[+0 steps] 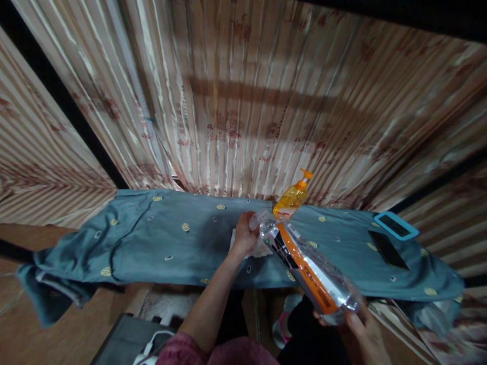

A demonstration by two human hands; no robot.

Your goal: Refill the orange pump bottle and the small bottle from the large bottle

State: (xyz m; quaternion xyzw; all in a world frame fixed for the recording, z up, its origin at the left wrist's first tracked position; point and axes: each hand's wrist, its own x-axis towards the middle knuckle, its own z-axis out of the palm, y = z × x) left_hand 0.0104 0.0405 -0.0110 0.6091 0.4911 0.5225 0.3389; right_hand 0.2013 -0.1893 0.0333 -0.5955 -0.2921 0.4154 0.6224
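Observation:
A large clear plastic bottle [310,271] with an orange and black label lies tilted across the front of the cloth-covered surface. My right hand [359,324] is wrapped around its base at the lower right. At the bottle's upper left end, my left hand [245,234] is closed around clear plastic at the neck; the cap and the fingertips are hard to make out. Beneath that hand lies a white tissue-like sheet [262,249], partly covered. Just behind the bottle's neck stands a pump bottle [291,200] of yellow liquid with an orange top.
A blue-green patterned cloth [152,243] covers the narrow surface. To the right lie a blue-framed tablet-like device [396,226] and a dark phone [388,249]. Striped curtains [236,101] hang behind, with dark posts [72,106] beside them. A grey box with a white cable [152,337] is below.

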